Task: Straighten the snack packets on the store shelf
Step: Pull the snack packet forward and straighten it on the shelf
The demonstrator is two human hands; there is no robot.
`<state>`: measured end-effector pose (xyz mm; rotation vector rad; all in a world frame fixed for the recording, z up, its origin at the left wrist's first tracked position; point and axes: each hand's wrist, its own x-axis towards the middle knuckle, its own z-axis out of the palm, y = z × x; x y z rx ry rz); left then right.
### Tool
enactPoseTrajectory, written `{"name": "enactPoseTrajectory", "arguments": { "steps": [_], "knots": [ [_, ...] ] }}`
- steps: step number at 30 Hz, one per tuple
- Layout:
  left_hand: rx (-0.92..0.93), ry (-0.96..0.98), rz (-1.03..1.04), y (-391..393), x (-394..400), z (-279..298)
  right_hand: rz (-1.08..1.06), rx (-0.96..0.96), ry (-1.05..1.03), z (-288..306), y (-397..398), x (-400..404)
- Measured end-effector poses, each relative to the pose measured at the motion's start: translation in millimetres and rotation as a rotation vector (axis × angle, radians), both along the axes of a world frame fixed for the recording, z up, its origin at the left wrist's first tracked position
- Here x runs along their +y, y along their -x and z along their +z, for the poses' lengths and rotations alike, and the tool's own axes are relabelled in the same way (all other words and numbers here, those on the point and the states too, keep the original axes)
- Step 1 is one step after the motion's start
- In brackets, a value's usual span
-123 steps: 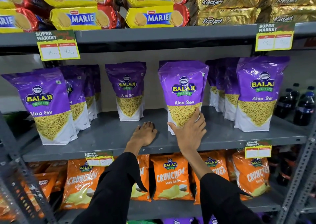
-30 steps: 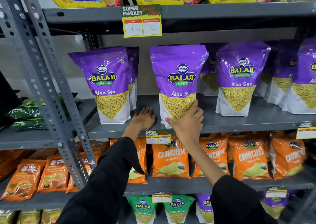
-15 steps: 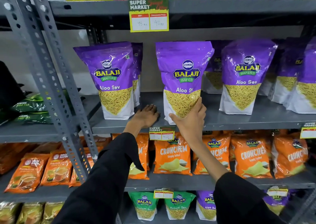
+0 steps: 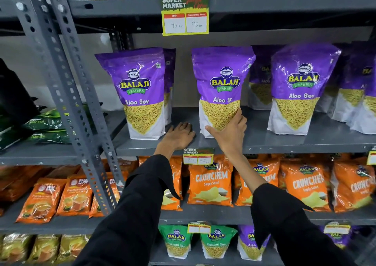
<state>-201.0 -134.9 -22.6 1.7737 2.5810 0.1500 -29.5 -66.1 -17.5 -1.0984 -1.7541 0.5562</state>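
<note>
On grey metal shelf [image 4: 284, 141]: right hand [image 4: 230, 131] grips middle purple Aloo Sev pouch [image 4: 221, 86]; left hand [image 4: 180, 136] flat, spread. Probably square its base forward gently.

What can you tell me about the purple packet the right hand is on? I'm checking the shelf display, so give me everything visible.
The purple packet is a glossy plastic stand-up pouch, purple on top, white at the base, with a panel showing yellow sev. It reads "Balaji Wafers" and "Aloo Sev". It stands upright, facing front, near the front edge of the grey metal shelf. The right hand grips its lower right side, thumb across the front. The left hand lies flat on the shelf beside it, not clearly touching it.
</note>
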Motion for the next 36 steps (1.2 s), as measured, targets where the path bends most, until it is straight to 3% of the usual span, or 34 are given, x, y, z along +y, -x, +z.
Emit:
{"name": "enactPoseTrajectory", "arguments": {
  "steps": [36],
  "knots": [
    [0.051, 0.019, -0.018, -3.6, -3.9, 2.2, -0.012, -0.043, -0.015, 6.7, 3.4, 4.3]
  ]
}}
